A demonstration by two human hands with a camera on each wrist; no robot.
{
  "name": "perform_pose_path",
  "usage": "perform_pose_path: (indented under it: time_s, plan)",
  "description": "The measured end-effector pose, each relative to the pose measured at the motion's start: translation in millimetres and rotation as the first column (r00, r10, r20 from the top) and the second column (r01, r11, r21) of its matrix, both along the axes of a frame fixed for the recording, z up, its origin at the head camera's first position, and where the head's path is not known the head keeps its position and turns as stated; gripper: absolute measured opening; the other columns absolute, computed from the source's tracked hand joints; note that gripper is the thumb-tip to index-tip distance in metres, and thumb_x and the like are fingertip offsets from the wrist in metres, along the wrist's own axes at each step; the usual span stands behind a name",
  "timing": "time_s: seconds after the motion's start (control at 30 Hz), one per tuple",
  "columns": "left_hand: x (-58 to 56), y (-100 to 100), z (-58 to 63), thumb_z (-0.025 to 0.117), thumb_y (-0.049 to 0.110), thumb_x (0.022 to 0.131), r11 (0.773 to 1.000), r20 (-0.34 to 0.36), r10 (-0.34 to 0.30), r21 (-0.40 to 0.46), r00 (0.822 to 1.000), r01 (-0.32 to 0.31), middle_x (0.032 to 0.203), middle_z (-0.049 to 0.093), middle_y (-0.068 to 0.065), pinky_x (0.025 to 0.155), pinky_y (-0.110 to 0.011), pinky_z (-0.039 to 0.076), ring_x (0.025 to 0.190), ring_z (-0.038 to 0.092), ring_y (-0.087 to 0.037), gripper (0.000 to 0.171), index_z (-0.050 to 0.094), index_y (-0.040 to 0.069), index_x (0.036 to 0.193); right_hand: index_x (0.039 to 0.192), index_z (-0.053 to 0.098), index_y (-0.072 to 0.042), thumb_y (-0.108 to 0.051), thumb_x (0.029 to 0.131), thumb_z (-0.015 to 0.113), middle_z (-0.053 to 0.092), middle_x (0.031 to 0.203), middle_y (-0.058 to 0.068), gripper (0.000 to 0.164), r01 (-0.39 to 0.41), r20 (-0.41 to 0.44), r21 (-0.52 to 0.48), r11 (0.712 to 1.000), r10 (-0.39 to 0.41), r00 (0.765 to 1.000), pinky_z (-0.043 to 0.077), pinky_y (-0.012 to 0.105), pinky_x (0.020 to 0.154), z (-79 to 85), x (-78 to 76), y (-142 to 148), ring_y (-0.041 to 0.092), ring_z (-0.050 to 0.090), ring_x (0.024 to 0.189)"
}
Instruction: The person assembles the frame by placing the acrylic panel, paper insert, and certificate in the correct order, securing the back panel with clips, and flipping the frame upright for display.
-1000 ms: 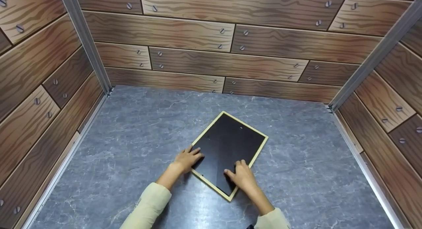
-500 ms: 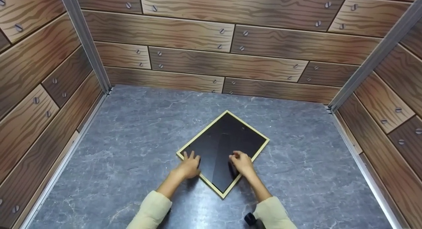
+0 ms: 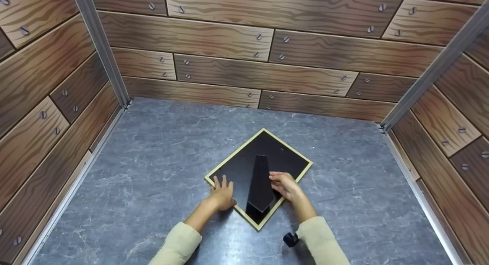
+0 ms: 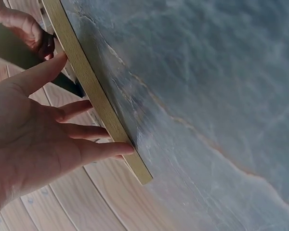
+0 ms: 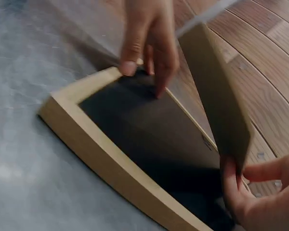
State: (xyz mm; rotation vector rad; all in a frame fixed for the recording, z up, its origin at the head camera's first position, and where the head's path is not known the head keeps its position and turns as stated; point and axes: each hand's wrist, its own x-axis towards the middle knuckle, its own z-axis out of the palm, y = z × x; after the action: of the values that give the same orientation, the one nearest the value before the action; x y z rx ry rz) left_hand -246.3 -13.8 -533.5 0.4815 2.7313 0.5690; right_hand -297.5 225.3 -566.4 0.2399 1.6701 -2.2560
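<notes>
A picture frame (image 3: pixel 237 162) with a pale wooden rim lies back side up on the grey floor, set diagonally. From its black backing a long easel stand (image 3: pixel 261 185) is swung up at an angle. My right hand (image 3: pixel 288 186) pinches this stand by its right edge; the right wrist view shows thumb and fingers (image 5: pixel 231 185) on either side of the stand's board (image 5: pixel 216 91). My left hand (image 3: pixel 221 194), fingers spread and nearly straight, rests on the near-left side of the frame. In the left wrist view its fingers reach to the rim (image 4: pixel 89 77). The frame's front is hidden.
Plank-patterned walls (image 3: pixel 221 68) enclose the back and both sides, with metal posts (image 3: pixel 101 47) at the corners. The marbled grey surface (image 3: pixel 164 143) stretches around the frame. A small black object (image 3: pixel 291 239) sits beside the right sleeve.
The frame has turned slightly clockwise. My right hand has lifted the stand, which lay flat against the backing, and the left hand has shifted along the near-left side.
</notes>
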Motion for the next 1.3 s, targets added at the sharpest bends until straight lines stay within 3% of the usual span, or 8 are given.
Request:
perform_pose_path:
  time_s: [0.07, 0.27, 0.57, 0.7, 0.83, 0.93, 1.1, 1.3]
  plan:
    - [-0.5, 0, -0.4, 0.067, 0.023, 0.083, 1.0, 0.011, 0.003, 0.006, 1.0, -0.003, 0.142, 0.016, -0.034, 0.099, -0.06, 0.021, 0.127, 0.005, -0.055, 0.064, 0.036, -0.005, 0.132, 0.12, 0.042, 0.017, 0.01, 0.088, 0.04, 0.062, 0.089, 0.01, 0.033, -0.04, 0.026, -0.073, 0.996, 0.042, 0.999, 0.049, 0.03, 0.077, 21.0, 9.1, -3, 0.017, 0.061, 0.081]
    - [-1.3, 1, -0.4, 0.068, 0.021, 0.082, 1.0, 0.005, 0.014, 0.025, 1.0, -0.014, 0.141, 0.017, -0.034, 0.099, -0.06, 0.021, 0.127, 0.006, -0.055, 0.064, 0.037, -0.005, 0.131, 0.127, 0.032, 0.011, 0.013, 0.088, 0.035, 0.063, 0.093, 0.009, 0.038, -0.139, 0.064, -0.176, 0.975, 0.152, 0.986, 0.049, 0.031, 0.075, 23.2, 6.4, 2, 0.019, 0.062, 0.082]
    - [-3.9, 1, -8.1, 0.066, 0.017, 0.083, 0.988, -0.02, 0.035, 0.153, 0.999, -0.031, 0.142, 0.018, -0.033, 0.1, -0.06, 0.016, 0.128, 0.003, -0.054, 0.056, 0.042, -0.006, 0.128, 0.139, 0.019, 0.01, 0.014, 0.087, 0.038, 0.059, 0.098, 0.008, 0.056, -0.043, 0.076, -0.09, 0.995, 0.05, 0.996, 0.049, 0.031, 0.073, 22.0, 13.3, -2, 0.017, 0.062, 0.081]
    - [-7.1, 2, -10.4, 0.068, 0.007, 0.08, 0.963, -0.187, 0.134, 0.258, 0.973, -0.083, 0.144, 0.015, -0.03, 0.101, -0.059, 0.016, 0.13, 0.004, -0.05, 0.062, 0.039, -0.005, 0.134, 0.141, 0.017, 0.009, 0.014, 0.087, 0.037, 0.055, 0.112, 0.017, 0.057, 0.026, 0.056, -0.081, 0.996, -0.022, 0.998, 0.049, 0.03, 0.073, 30.9, 19.0, -4, 0.016, 0.062, 0.08]
    - [-14.5, 5, -4.0, 0.07, -0.004, 0.074, 0.879, -0.405, 0.368, 0.444, 0.837, -0.172, 0.146, 0.008, -0.028, 0.102, -0.053, 0.022, 0.131, 0.005, -0.048, 0.081, 0.025, -0.005, 0.141, 0.143, 0.014, 0.006, 0.014, 0.088, 0.035, 0.035, 0.134, 0.026, 0.059, 0.092, 0.018, -0.122, 0.988, -0.091, 0.996, 0.05, 0.028, 0.071, 41.3, 21.6, -9, 0.013, 0.061, 0.078]
    - [-19.2, 8, 5.1, 0.068, -0.007, 0.075, 0.772, -0.41, 0.529, 0.596, 0.743, -0.221, 0.146, 0.008, -0.03, 0.096, -0.048, 0.035, 0.126, 0.024, -0.047, 0.086, 0.015, -0.006, 0.143, 0.144, 0.014, 0.003, 0.016, 0.087, 0.033, 0.037, 0.132, 0.023, 0.061, 0.128, -0.001, -0.176, 0.976, -0.13, 0.992, 0.05, 0.026, 0.068, 48.4, 24.1, -13, 0.012, 0.061, 0.075]
    - [-24.2, 5, 16.7, 0.062, -0.006, 0.08, 0.602, -0.241, 0.665, 0.733, 0.707, -0.317, 0.129, 0.042, -0.03, 0.075, -0.048, 0.046, 0.096, 0.055, -0.041, 0.073, 0.02, -0.007, 0.14, 0.144, 0.015, 0.002, 0.019, 0.086, 0.031, 0.058, 0.107, 0.008, 0.063, 0.141, -0.056, -0.269, 0.953, -0.161, 0.985, 0.05, 0.025, 0.063, 55.5, 29.8, -20, 0.012, 0.061, 0.072]
    - [-37.5, -2, 26.8, 0.063, -0.006, 0.081, 0.557, -0.198, 0.667, 0.773, 0.719, -0.304, 0.105, 0.059, -0.022, 0.073, -0.044, 0.047, 0.087, 0.06, -0.033, 0.05, 0.041, -0.009, 0.126, 0.145, 0.007, 0.002, 0.02, 0.086, 0.028, 0.061, 0.102, 0.005, 0.065, 0.115, -0.129, -0.365, 0.924, -0.172, 0.977, 0.051, 0.025, 0.065, 56.5, 30.4, -24, 0.012, 0.061, 0.076]
